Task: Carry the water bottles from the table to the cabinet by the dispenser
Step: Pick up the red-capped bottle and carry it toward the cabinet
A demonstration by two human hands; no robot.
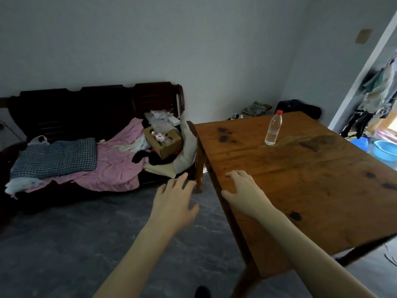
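Observation:
One clear water bottle with a red cap stands upright on the far part of the brown wooden table. My right hand stretches out over the table's near left edge, fingers straight, holding nothing, well short of the bottle. My left hand reaches forward over the floor to the left of the table, fingers spread and empty. No cabinet or dispenser is in view.
A dark wooden bench along the wall holds pink cloth, a checked blanket and a cardboard box of clutter. A blue basin and hanging clothes sit past the doorway at right. Grey floor lies between bench and table.

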